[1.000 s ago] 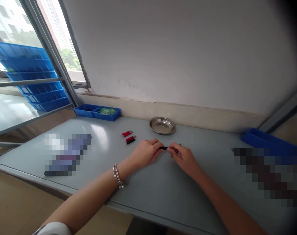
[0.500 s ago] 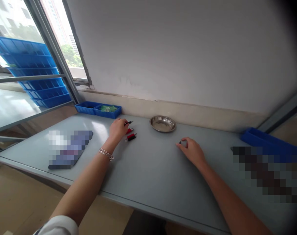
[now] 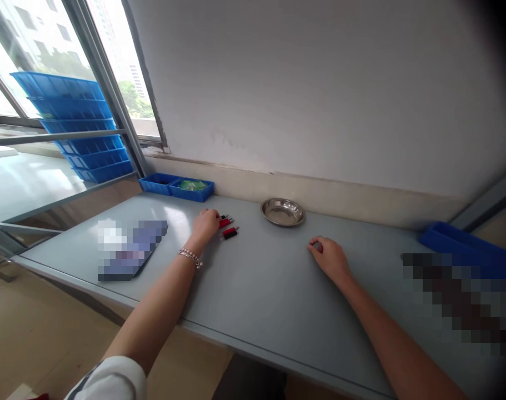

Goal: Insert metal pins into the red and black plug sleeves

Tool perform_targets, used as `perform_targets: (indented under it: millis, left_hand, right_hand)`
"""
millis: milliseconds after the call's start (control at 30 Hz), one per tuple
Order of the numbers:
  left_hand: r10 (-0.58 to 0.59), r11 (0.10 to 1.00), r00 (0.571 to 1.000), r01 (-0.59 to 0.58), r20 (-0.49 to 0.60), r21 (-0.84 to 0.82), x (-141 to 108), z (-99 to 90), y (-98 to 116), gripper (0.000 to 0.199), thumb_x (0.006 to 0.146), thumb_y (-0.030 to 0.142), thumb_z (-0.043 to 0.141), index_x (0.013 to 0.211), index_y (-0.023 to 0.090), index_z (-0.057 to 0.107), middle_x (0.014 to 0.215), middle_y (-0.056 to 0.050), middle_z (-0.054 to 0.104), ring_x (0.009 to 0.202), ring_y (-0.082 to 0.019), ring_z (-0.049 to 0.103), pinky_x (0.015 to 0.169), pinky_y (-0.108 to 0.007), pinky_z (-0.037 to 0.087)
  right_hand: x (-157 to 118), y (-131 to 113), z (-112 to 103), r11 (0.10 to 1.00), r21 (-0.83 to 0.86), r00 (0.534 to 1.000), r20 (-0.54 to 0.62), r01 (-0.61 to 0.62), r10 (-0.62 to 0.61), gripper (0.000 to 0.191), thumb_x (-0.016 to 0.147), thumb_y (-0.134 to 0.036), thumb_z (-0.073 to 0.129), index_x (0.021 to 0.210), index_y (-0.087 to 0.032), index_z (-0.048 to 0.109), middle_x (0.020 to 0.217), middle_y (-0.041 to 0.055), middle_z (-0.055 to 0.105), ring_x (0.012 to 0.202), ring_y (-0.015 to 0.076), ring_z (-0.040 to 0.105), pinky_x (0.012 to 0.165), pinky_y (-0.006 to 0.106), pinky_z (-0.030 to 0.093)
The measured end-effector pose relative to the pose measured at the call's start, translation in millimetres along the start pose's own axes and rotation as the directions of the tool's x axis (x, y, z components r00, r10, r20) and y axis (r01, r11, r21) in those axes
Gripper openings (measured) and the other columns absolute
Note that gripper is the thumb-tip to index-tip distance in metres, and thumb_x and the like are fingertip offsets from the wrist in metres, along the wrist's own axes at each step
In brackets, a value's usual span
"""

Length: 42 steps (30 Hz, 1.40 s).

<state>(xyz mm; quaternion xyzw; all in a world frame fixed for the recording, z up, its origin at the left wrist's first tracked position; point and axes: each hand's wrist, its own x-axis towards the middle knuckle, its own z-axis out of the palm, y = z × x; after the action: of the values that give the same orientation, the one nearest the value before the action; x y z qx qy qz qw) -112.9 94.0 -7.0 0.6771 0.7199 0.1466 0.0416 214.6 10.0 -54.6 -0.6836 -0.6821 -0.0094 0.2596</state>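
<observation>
My left hand (image 3: pixel 205 225) rests on the grey table (image 3: pixel 253 289), fingers curled, right beside two red-and-black plug-like parts. The nearer part (image 3: pixel 230 233) lies just past my fingertips, and the farther one (image 3: pixel 225 222) almost touches them. A small black piece (image 3: pixel 223 216) shows at their far end; I cannot tell whether my fingers hold it. My right hand (image 3: pixel 330 258) lies farther right on the tabletop, fingers loosely curled. Whatever may be inside them is hidden.
A shallow steel dish (image 3: pixel 282 212) sits near the wall. Two blue trays (image 3: pixel 175 187) stand at the back, one holding something green. A pixelated patch (image 3: pixel 131 250) covers items at left, another (image 3: pixel 456 300) at right. A blue tray (image 3: pixel 461 241) stands far right.
My hands moved apart from their meeting point mid-table. My left hand went toward the red parts and lowered beside them. The black piece no longer shows raised above them. My right hand barely shifted.
</observation>
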Motion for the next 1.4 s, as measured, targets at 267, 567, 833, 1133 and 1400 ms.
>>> perform_targets:
  millis: [267, 567, 833, 1133, 1400]
  left_hand:
    - [0.083, 0.996, 0.996, -0.083, -0.039, -0.012, -1, -6.8, 4, 0.028, 0.081, 0.031, 0.041, 0.096, 0.017, 0.060, 0.101, -0.012, 0.058, 0.096, -0.024, 0.053, 0.075, -0.031, 0.043]
    - [0.289, 0.946, 0.939, -0.310, 0.188, 0.094, -20, -26.0, 29, 0.019, 0.069, 0.037, 0.057, 0.079, 0.023, 0.065, 0.081, -0.003, 0.066, 0.085, -0.021, 0.056, 0.063, -0.025, 0.041]
    - [0.196, 0.947, 0.957, -0.241, 0.213, 0.212, -25, -26.5, 31, 0.019, 0.067, 0.034, 0.059, 0.082, 0.025, 0.064, 0.086, -0.007, 0.065, 0.088, -0.025, 0.057, 0.063, -0.028, 0.043]
    - [0.170, 0.911, 0.949, -0.254, 0.266, 0.325, -37, -25.4, 42, 0.025, 0.070, 0.029, 0.055, 0.092, 0.020, 0.059, 0.098, -0.012, 0.061, 0.086, -0.027, 0.058, 0.067, -0.034, 0.045]
    - [0.252, 0.890, 0.932, -0.328, 0.259, 0.315, -45, -24.1, 55, 0.021, 0.074, 0.020, 0.045, 0.087, 0.016, 0.061, 0.094, -0.013, 0.062, 0.088, -0.027, 0.058, 0.066, -0.034, 0.045]
  right_hand:
    - [-1, -12, -13, 0.899, 0.423, 0.992, -0.020, -0.108, 0.128, 0.017, 0.070, -0.033, 0.052, 0.071, -0.018, 0.060, 0.061, 0.0033, 0.061, 0.057, 0.0162, 0.055, 0.060, 0.031, 0.042]
    - [-7, -30, -24, 0.443, 0.820, 0.929, 0.280, -0.362, 0.241, 0.028, 0.061, -0.036, 0.064, 0.078, -0.014, 0.061, 0.067, 0.0062, 0.066, 0.054, 0.0123, 0.054, 0.047, 0.025, 0.037]
    - [-6, -27, -25, 0.213, 0.862, 0.882, 0.415, -0.459, 0.224, 0.025, 0.056, -0.028, 0.071, 0.077, -0.015, 0.065, 0.070, 0.0046, 0.067, 0.060, 0.0123, 0.057, 0.055, 0.025, 0.042]
    - [-6, -30, -27, 0.081, 0.874, 0.861, 0.450, -0.479, 0.236, 0.019, 0.054, -0.022, 0.073, 0.071, -0.015, 0.067, 0.066, 0.0042, 0.067, 0.060, 0.0100, 0.057, 0.054, 0.022, 0.042]
    - [-2, -27, -28, 0.029, 0.880, 0.857, 0.454, -0.475, 0.245, 0.020, 0.049, -0.020, 0.076, 0.066, -0.015, 0.067, 0.062, 0.0024, 0.066, 0.054, 0.0073, 0.052, 0.051, 0.021, 0.038]
